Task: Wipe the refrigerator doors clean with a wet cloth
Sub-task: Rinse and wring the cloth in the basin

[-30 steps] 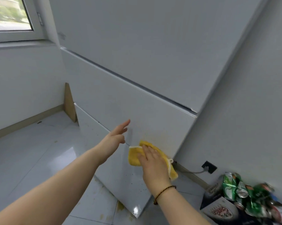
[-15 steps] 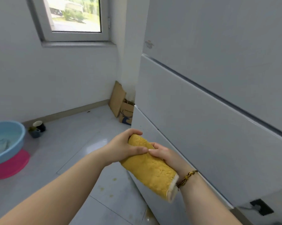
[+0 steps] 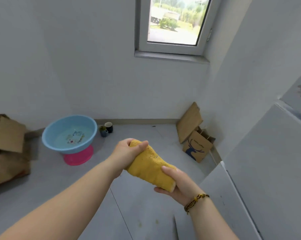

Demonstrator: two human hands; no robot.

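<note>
Rolled yellow cloth [image 3: 149, 166] held above floor [image 3: 142, 212], clear of refrigerator doors [image 3: 267, 161] at right. Far end wrapped in left hand [image 3: 127, 153] grip, near end in right hand [image 3: 179, 186] grip. Water [image 3: 63, 141] seen in blue basin [image 3: 47, 137], stacked on pink basin [image 3: 78, 157]. 2 cups [image 3: 106, 129] set just beside; contents not discernible.
</note>
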